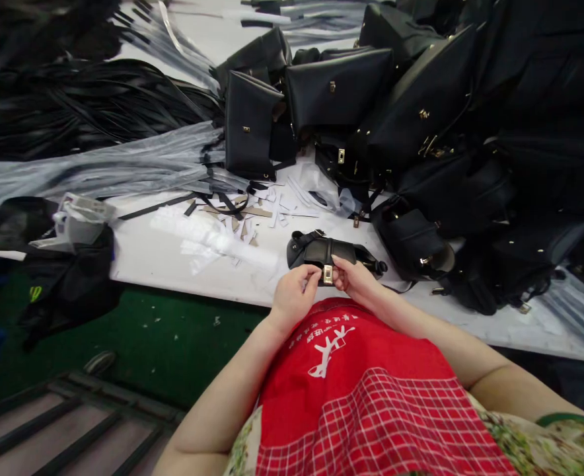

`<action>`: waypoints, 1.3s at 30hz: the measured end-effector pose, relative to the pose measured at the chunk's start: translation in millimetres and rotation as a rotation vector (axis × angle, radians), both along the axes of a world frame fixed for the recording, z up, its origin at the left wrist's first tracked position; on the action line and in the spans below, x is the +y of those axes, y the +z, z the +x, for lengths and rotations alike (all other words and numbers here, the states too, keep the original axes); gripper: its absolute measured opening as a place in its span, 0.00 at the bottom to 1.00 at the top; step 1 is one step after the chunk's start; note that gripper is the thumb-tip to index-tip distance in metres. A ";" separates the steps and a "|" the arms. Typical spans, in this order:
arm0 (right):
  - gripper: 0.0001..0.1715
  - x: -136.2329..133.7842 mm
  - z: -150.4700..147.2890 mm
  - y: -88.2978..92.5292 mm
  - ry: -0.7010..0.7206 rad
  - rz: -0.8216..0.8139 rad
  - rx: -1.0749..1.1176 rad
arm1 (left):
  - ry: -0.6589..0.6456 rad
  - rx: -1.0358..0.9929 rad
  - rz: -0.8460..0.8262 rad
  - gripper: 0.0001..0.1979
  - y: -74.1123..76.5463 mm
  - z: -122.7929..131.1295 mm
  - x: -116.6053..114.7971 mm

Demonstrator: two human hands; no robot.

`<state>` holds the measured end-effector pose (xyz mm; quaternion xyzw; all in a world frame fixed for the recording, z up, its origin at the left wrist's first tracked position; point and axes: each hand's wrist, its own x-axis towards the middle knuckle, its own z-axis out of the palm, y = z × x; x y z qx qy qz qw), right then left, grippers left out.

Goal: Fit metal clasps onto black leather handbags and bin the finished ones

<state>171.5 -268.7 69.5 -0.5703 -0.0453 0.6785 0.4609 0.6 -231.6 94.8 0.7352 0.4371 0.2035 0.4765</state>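
Observation:
A small black handbag (316, 250) lies on the white table edge, right in front of my red apron. Its gold clasp (328, 274) hangs at the front, between my two hands. My left hand (296, 291) is closed in a pinch at the clasp's left side; what the fingertips hold is too small to make out. My right hand (354, 277) has its fingers curled round the clasp's right side and the strap end above it. Part of the bag's lower front is hidden behind my hands.
Many black bags (339, 92) are heaped at the back and right. Black straps (98, 106) and plastic-wrapped strips (138, 162) lie at the left. Paper scraps (252, 218) litter the white table (173, 258). A black bag (78, 277) hangs over the left edge; a metal rack (84, 416) stands below.

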 end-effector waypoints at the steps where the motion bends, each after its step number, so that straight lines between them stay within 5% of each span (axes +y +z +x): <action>1: 0.18 -0.3 0.7 1.3 0.004 -0.006 0.007 | -0.025 0.030 0.127 0.12 4.7 -2.4 -1.5; 9: 0.21 -1.8 0.4 2.6 0.040 0.029 -0.001 | -0.268 0.365 0.797 0.13 12.1 -7.6 -14.6; 22: 0.21 -0.3 -3.8 9.5 0.046 -0.048 -0.034 | -0.455 0.498 0.959 0.13 25.9 -0.3 -22.5; 26: 0.22 -3.1 -4.4 6.0 0.066 -0.030 -0.009 | -0.374 0.507 0.655 0.11 22.3 4.5 -20.5; 32: 0.20 -11.4 -3.8 -12.1 0.094 0.028 0.022 | 0.128 0.080 -0.446 0.01 -1.2 10.9 -4.8; 39: 0.20 -18.1 1.5 -15.7 0.274 0.202 -0.029 | 0.184 -0.223 -0.844 0.11 -9.5 18.3 2.4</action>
